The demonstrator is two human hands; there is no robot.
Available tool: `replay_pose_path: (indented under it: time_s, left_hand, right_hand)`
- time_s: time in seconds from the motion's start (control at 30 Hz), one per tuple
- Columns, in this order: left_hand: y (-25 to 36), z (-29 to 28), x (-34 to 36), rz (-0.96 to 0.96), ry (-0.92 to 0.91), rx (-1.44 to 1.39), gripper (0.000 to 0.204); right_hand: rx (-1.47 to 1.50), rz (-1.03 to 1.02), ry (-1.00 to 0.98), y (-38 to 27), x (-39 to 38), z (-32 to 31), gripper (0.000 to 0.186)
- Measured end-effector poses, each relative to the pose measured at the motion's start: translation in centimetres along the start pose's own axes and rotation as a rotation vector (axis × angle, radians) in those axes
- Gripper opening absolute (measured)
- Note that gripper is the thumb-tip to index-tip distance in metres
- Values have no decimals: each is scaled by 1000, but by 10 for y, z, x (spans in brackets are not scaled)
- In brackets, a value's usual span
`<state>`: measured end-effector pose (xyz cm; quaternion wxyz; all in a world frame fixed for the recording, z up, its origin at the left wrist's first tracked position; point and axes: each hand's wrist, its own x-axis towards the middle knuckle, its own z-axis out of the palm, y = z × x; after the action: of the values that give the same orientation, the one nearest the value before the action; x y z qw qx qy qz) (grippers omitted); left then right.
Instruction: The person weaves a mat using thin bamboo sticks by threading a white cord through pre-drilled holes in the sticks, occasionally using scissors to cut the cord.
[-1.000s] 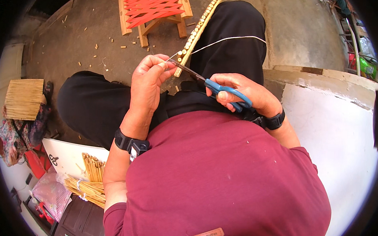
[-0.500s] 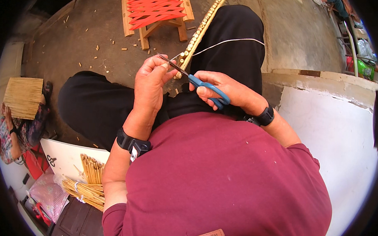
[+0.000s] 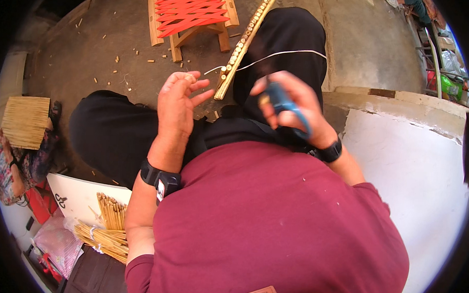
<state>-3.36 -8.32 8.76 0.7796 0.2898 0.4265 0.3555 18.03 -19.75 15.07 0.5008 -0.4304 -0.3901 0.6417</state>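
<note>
My right hand (image 3: 298, 110) is closed on a pair of blue-handled scissors (image 3: 283, 104), blurred by motion and lifted above my lap. My left hand (image 3: 178, 100) is held up with thumb and forefinger pressed together and the other fingers partly apart; whatever is pinched there is too small to make out. Between the hands, against my knee, leans a long row of yellowish cut sticks (image 3: 245, 42), their round ends facing up. A thin white cord (image 3: 279, 52) runs from it across my black trouser leg, and its short free end sticks out near my left fingertips.
A wooden stool (image 3: 190, 16) with red webbing stands ahead, stick offcuts scattered around it. At left, another person's hand is by a square stick mat (image 3: 25, 121). Bundled sticks (image 3: 105, 237) lie beside a white board (image 3: 70, 192). A white surface (image 3: 398, 198) is at right.
My right hand has drawn the scissors right, away from the cord and my left hand. My left hand has shifted slightly left, off the stick row, leaving the cord's short end free.
</note>
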Motion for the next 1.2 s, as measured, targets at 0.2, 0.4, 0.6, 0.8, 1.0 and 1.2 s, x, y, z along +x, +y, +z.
replay_pose_path:
  time_s: [0.2, 0.4, 0.6, 0.8, 1.0, 1.2]
  left_hand:
    - [-16, -30, 16, 141, -6, 806, 17]
    - [5, 1, 7, 114, -145, 476, 50]
    - [-25, 7, -1, 402, -253, 1172, 78]
    - [-43, 13, 15, 644, -243, 1141, 62]
    - [-35, 23, 9, 437, -235, 1085, 54]
    - [-43, 6, 20, 633, -193, 945, 42]
  right_hand:
    - [-329, -476, 933, 26, -43, -89, 35]
    - [-361, 200, 965, 289, -173, -220, 34]
    - [-684, 522, 841, 268, -147, -170, 28]
    - [-852, -206, 1072, 82, -63, -164, 18]
    - [-1043, -712, 519, -22, 28, -40, 20]
    - [-1092, -70, 277, 37, 46, 5, 20]
